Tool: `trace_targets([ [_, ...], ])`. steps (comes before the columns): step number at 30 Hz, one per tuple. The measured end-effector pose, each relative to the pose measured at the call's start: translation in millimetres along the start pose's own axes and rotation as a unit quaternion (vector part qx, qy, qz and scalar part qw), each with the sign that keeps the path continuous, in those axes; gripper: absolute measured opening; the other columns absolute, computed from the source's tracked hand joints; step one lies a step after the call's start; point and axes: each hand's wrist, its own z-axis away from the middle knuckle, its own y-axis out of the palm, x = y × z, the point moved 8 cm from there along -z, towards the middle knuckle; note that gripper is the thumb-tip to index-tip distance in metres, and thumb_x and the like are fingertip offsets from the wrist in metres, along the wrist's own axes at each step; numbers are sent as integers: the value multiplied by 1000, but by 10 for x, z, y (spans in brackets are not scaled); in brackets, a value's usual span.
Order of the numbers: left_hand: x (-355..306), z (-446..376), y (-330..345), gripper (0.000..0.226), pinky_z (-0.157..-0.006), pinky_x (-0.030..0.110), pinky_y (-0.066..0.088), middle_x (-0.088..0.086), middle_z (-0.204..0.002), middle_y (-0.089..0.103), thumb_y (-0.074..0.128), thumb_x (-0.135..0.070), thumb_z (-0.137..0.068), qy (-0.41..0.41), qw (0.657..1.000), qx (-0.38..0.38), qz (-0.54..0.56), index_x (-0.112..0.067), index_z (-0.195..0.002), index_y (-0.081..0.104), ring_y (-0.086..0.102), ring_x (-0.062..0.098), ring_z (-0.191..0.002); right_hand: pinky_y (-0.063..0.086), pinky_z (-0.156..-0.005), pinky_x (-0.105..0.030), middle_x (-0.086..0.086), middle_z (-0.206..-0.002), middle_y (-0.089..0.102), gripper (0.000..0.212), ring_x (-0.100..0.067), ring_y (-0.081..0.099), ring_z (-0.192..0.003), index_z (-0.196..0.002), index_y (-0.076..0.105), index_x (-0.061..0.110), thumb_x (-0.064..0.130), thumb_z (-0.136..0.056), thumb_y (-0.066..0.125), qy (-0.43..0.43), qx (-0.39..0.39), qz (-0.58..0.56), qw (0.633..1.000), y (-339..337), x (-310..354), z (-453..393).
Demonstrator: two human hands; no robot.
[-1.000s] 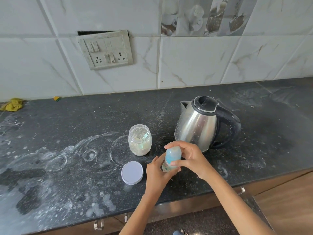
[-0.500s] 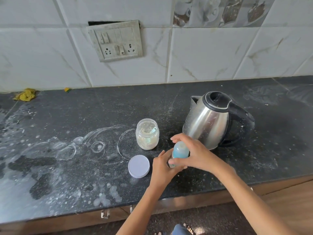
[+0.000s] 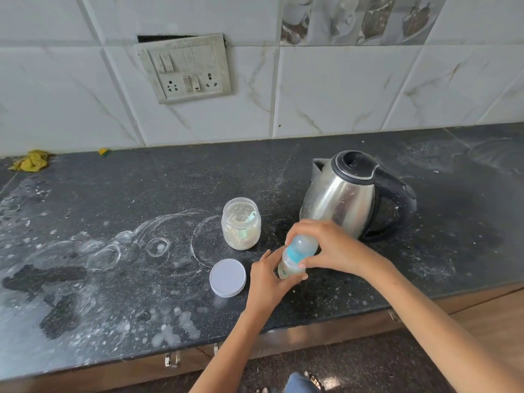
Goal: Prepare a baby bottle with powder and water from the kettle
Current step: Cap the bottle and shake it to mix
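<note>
A small baby bottle [image 3: 295, 255] with a blue collar and a clear cap stands near the front of the dark counter [image 3: 141, 194]. My left hand [image 3: 269, 282] grips its lower body. My right hand [image 3: 329, 248] curls over the cap and collar from the right. An open glass jar [image 3: 241, 224] of pale powder, with a green scoop inside, stands just behind and to the left. Its white lid [image 3: 227, 277] lies flat beside my left hand. The steel kettle [image 3: 348, 194] with a black handle and a closed lid stands behind my right hand.
White powder smears and ring marks cover the counter's left half. A yellow cloth [image 3: 31, 161] lies at the far left by the tiled wall. A switch and socket plate [image 3: 184, 68] is on the wall. The counter's front edge runs just below my wrists.
Both hands stay on the bottle in the same grip. The view has shifted, so everything sits further right and lower in the frame.
</note>
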Motion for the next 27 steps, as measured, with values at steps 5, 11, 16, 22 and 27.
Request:
trace_targets([
  [5, -14, 4, -16, 38, -65, 23, 45, -28, -75, 63, 75, -50, -62, -2, 1000, -8, -4, -30, -92, 64, 60, 11, -78, 51, -82, -35, 6, -104, 60, 36, -16, 60, -92, -98, 67, 26, 11, -67, 76, 25, 11, 87, 996, 177, 7, -50],
  [11, -59, 18, -22, 39, -86, 41, 52, -36, -78, 62, 78, -35, -63, -6, 1000, -6, 7, -26, -99, 67, 63, 0, -81, 47, -75, -33, -10, -108, 63, 52, -28, 64, -99, -113, 51, 11, 54, -87, 62, 162, -43, 318, 933, 195, 168, -154],
  [16, -72, 10, -27, 43, -66, 28, 42, -30, -72, 62, 75, -47, -64, 6, 1000, -5, 4, -26, -100, 66, 57, 0, -71, 46, -91, -36, -4, -140, 47, 79, -27, 52, -122, -141, 33, 29, 34, -76, 77, 172, 79, 140, 972, 225, -28, 25],
  [22, -38, 15, -14, 43, -87, 47, 49, -41, -86, 61, 80, -43, -63, -12, 1000, -6, 14, -28, -101, 66, 60, -8, -76, 50, -75, -33, -1, -98, 69, 47, -24, 65, -91, -102, 59, 19, 51, -72, 76, 141, -87, 162, 973, 48, -16, 25],
  [27, -42, 9, 9, 36, -88, 55, 49, -29, -75, 64, 80, -37, -67, -14, 1000, 4, 14, -24, -97, 66, 57, -5, -71, 46, -83, -32, -1, -124, 60, 83, -22, 61, -110, -121, 48, 19, 73, -62, 71, 214, -74, 187, 956, 133, -166, 67],
])
